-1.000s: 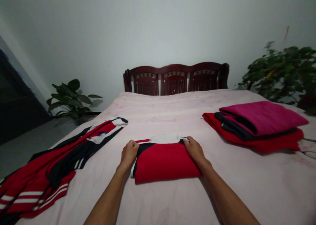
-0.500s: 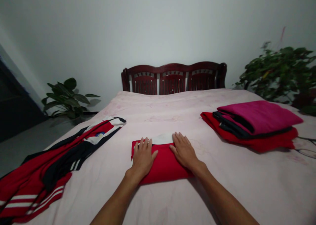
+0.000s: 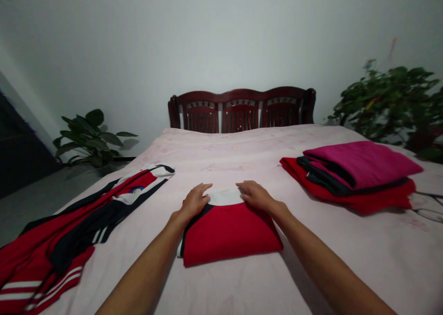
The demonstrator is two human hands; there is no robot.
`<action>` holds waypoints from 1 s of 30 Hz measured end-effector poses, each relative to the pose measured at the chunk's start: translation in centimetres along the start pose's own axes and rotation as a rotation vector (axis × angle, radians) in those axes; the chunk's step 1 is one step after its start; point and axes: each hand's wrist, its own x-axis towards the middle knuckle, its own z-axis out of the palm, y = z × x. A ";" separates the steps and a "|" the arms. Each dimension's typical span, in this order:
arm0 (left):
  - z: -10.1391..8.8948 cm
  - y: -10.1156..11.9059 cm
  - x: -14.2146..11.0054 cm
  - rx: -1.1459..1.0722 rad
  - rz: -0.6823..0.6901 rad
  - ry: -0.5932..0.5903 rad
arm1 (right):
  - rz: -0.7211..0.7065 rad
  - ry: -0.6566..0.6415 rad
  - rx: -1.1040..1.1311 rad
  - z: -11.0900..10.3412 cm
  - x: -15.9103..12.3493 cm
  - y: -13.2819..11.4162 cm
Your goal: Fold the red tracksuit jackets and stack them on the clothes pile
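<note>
Folded garment [image 3: 231,234]: flat on near bed [image 3: 238,163], centre; red front panel, white far band, dark left trim. Left hand [image 3: 196,200], right hand [image 3: 256,196] at its far corners, fingers parted; grip unclear.

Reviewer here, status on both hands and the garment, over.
Left hand and right hand at far corners, open. Red garment folded on bed. Nothing between hands blocking it.

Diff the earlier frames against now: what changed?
The left hand and right hand let go of the folded red garment's far corners, lay flat on top, and now flank its white section; new grip unclear. Striped garment, folded stack and glasses stayed put.
</note>
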 end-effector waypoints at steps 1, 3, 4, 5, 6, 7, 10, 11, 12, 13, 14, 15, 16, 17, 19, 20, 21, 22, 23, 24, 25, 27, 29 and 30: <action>0.0 -0.1 0.6 -0.016 0.025 -0.032 | -0.024 -0.045 -0.004 -0.3 0.5 0.0; 0.0 -0.2 1.3 -0.034 0.062 -0.093 | -0.057 -0.100 -0.032 -0.9 1.1 -0.2; 0.0 -0.3 1.5 -0.034 0.077 -0.117 | -0.073 -0.110 -0.053 -1.2 1.2 -0.3; 0.0 -0.3 1.5 -0.029 0.091 -0.130 | -0.089 -0.112 -0.073 -1.4 1.3 -0.4; 0.0 -0.3 1.3 -0.017 0.101 -0.132 | -0.108 -0.107 -0.087 -1.5 1.2 -0.4; 0.1 -0.3 1.1 -0.002 0.107 -0.120 | -0.130 -0.096 -0.096 -1.5 1.1 -0.3; 0.3 -0.2 0.1 0.061 0.093 -0.041 | -0.177 -0.037 -0.120 -1.2 0.5 0.2; 0.5 -0.1 -0.3 0.085 0.082 -0.012 | -0.184 -0.014 -0.134 -0.9 0.3 0.4; 0.6 0.1 -0.7 0.110 0.071 0.012 | -0.186 0.012 -0.154 -0.7 0.1 0.6; 0.8 0.2 -1.0 0.135 0.059 0.030 | -0.184 0.040 -0.180 -0.4 -0.1 0.7; 1.0 0.4 -1.3 0.160 0.047 0.042 | -0.177 0.068 -0.211 0.0 -0.3 0.7; 1.2 0.5 -1.4 0.185 0.033 0.049 | -0.166 0.092 -0.244 0.3 -0.4 0.7; 1.4 0.7 -1.6 0.209 0.017 0.051 | -0.146 0.110 -0.277 0.7 -0.5 0.6; 1.6 0.8 -1.6 0.233 -0.001 0.050 | -0.120 0.117 -0.306 1.1 -0.6 0.5; 1.8 0.9 -1.6 0.278 -0.041 0.036 | -0.059 0.103 -0.345 1.7 -0.7 0.2; 1.9 1.0 -1.5 0.299 -0.060 0.025 | -0.031 0.089 -0.358 1.9 -0.8 0.1; 1.9 0.9 -1.5 0.319 -0.075 0.013 | -0.012 0.075 -0.366 1.9 -0.8 0.0; 1.7 0.9 -1.5 0.336 -0.082 -0.001 | -0.010 0.063 -0.363 1.8 -0.9 0.0; 1.5 0.9 -1.6 0.351 -0.082 -0.016 | -0.022 0.054 -0.344 1.6 -1.0 0.0; 1.2 0.9 -1.7 0.362 -0.075 -0.031 | -0.034 0.045 -0.309 1.2 -1.2 0.1; 0.9 1.0 -1.9 0.370 -0.063 -0.044 | -0.039 0.034 -0.255 0.8 -1.3 0.2; 0.2 1.4 -2.5 0.387 -0.046 -0.049 | -0.009 0.021 -0.129 -0.2 -1.7 0.2; -0.1 2.1 -3.1 0.414 -0.045 -0.017 | 0.063 0.067 -0.052 -0.9 -2.0 -0.1; 0.0 2.4 -3.5 0.430 -0.035 0.006 | 0.077 0.111 -0.040 -1.0 -2.2 -0.4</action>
